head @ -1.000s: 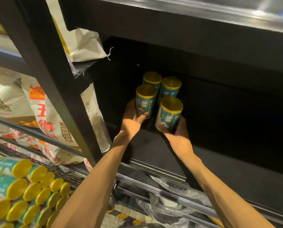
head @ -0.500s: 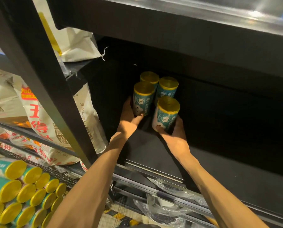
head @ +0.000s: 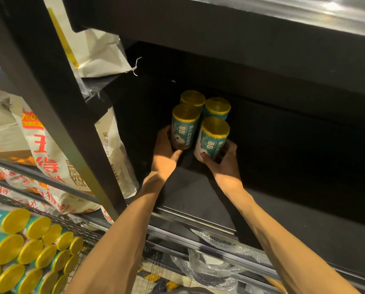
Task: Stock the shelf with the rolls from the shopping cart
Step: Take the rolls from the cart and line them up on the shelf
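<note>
Barely begun: we are seating two more rolls.
At seven o'clock our cart rolls (head: 18, 249) wait, many left; our left hand (head: 164, 149) grips one roll (head: 184, 127), right hand (head: 226, 164) another (head: 212, 139), beside two shelved rolls (head: 205, 105) on the shelf (head: 198, 200).

Four rolls stand upright in a tight two-by-two cluster on the dark shelf (head: 198, 194), toward its rear left corner. Each is a cylinder with a teal printed wrapper and a yellow top. The front-left roll (head: 184, 127) bears a large "80" and a white cartoon figure near its base. The front-right roll (head: 212, 139) carries the same marking and tilts slightly to the right. The two rear rolls (head: 193, 98) (head: 217, 107) sit just behind, touching the front pair. More rolls of the same kind lie on their sides, stacked yellow ends outward, in the wire shopping cart (head: 86, 232) at lower left (head: 35, 251)
</note>
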